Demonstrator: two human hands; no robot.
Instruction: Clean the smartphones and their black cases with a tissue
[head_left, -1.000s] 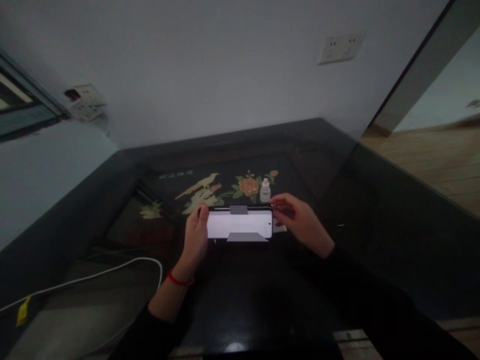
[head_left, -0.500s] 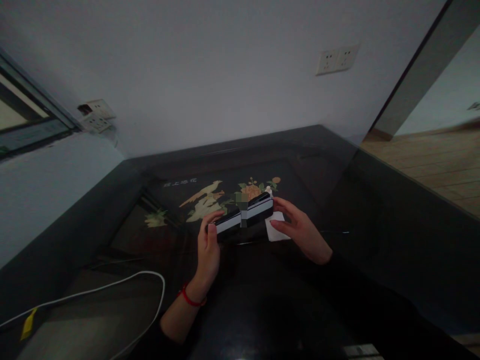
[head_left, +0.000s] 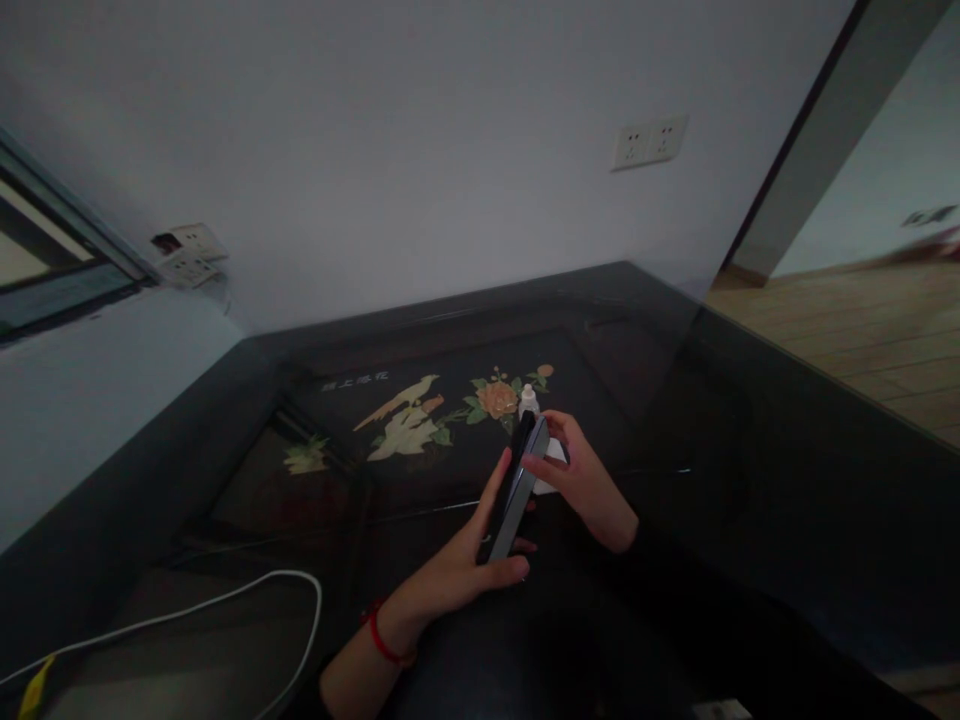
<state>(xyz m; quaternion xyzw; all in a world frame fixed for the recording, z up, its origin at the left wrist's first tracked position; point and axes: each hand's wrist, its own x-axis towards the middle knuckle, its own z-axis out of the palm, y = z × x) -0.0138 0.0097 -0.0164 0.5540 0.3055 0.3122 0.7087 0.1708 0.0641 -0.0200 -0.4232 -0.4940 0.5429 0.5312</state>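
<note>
A slim, long black object (head_left: 519, 495) with a light grey side, of a kind I cannot make out, is held tilted above the dark table. My left hand (head_left: 457, 575) wraps around its lower end, thumb in front and fingers behind. At the upper end, my right hand (head_left: 589, 490) pinches it between thumb and fingers. Just behind that end stands a small white bottle (head_left: 528, 400) with a narrow top. A white flat piece (head_left: 556, 451), like paper or cloth, lies partly hidden beneath my right hand.
The glossy black table (head_left: 645, 400) has an inlaid flower (head_left: 498, 399) and bird (head_left: 409, 397). A white cable (head_left: 225, 592) with a yellow tag (head_left: 35, 688) curves at the lower left. Wall sockets (head_left: 651, 143) sit above the table at the back.
The black object has turned from nearly level to steeply upright. My left hand has moved down and right, its grip now around the lower end. The white bottle shows more fully.
</note>
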